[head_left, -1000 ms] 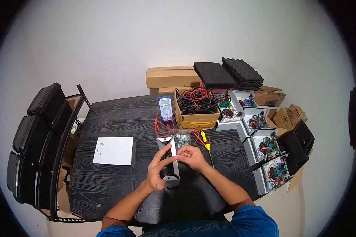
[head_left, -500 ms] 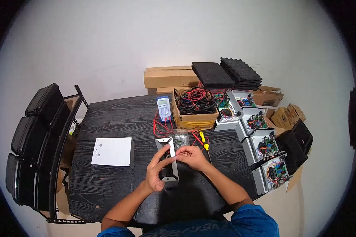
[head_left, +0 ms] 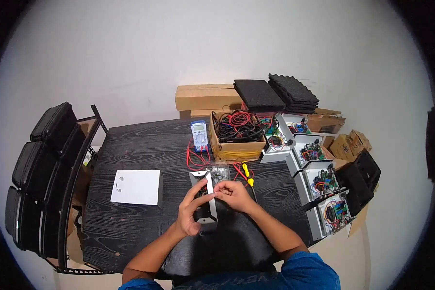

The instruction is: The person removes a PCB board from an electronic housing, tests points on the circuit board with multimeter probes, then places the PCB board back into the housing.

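Observation:
A narrow white metal case (head_left: pixel 213 209) with an open side and dark parts inside stands on the black table in front of me. My left hand (head_left: pixel 187 215) holds it, with the fingers across its opening and against its right wall. At that right wall, my right hand (head_left: pixel 233 195) pinches with thumb and forefinger. Whatever is between those fingertips is too small to make out. Just behind the hands lies a clear plastic parts box (head_left: pixel 221 172) with small pieces in it. A screwdriver with a yellow handle (head_left: pixel 250 182) is to its right.
Left on the table (head_left: pixel 125 237) lies a white metal cover (head_left: pixel 137 187). A multimeter (head_left: pixel 199 135) with red leads stands beside a cardboard box (head_left: pixel 237 153) of cables. Several open white cases with circuit boards (head_left: pixel 326 181) line the right edge. Black cases (head_left: pixel 36 164) fill the left rack.
The view has shifted slightly. Both hands keep nearly the same place on the case, and the right fingers have curled a little at its right wall.

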`<state>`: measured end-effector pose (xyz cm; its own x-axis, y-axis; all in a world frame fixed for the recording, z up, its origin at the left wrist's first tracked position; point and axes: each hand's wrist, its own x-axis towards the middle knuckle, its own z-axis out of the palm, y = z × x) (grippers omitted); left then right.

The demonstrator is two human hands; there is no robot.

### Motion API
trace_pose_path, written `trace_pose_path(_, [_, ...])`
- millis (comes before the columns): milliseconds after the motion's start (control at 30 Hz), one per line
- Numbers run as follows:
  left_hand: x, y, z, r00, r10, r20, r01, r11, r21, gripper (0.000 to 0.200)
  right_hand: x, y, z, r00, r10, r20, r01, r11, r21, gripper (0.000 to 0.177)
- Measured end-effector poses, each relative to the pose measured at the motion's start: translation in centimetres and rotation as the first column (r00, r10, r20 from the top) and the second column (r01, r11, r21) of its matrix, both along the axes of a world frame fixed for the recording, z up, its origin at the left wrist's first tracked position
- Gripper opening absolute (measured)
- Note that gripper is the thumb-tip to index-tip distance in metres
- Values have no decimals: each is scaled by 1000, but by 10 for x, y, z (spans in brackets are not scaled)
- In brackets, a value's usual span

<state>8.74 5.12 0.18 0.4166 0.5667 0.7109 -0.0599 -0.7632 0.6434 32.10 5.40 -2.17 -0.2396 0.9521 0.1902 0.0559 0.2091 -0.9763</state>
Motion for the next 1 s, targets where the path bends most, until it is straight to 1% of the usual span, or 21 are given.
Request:
trace_pose_path(67, [0,-1,0,1000,-10,9,10,1000,-14,101,2,-3,12,964,-61,260,45,997,67,10])
trace_pose_path(167, [-1,1,-3,1000,-5,-1,5,1000,9,99,1,-2,13,954,-111,278,20,950,311,12])
trace_pose_path(267, [-1,2,-4,1000,-7,-2,7,1000,13,98,-3,-3,16,951,-143,273,22,915,402,13])
trace_pose_path(367, [-1,2,-5,1000,-8,7,8,1000,24,97,0,-1,12,945,-123,303,29,955,296,15])
trace_pose_path(467, [0,2,-5,1000,-8,20,7,1000,27,96,0,-4,16,970,-45,241,35,998,46,14])
trace_pose_path(567, [0,-1,-1,1000,4,2,-4,1000,18,96,-3,-1,4,1000,-4,17,4,999,-40,13])
trace_pose_path(667, [0,0,-2,1000,7,0,-7,1000,16,97,-7,2,-7,987,-3,-163,-6,999,-50,11])
trace_pose_path(767, [-1,-1,-1,1000,8,1,-8,1000,20,97,-8,-1,-3,979,0,-205,-9,999,-41,10])
trace_pose_path(867, [0,-1,0,1000,8,7,-8,1000,26,97,-5,-5,6,997,-59,51,50,986,156,9])
trace_pose_path(967, [-1,-1,1,1000,8,-8,-8,1000,17,97,-6,-6,9,971,-145,189,78,944,322,11])
trace_pose_path(1000, [-1,-1,1,1000,4,-3,-4,1000,26,97,-7,-8,14,963,-161,217,83,941,329,11])
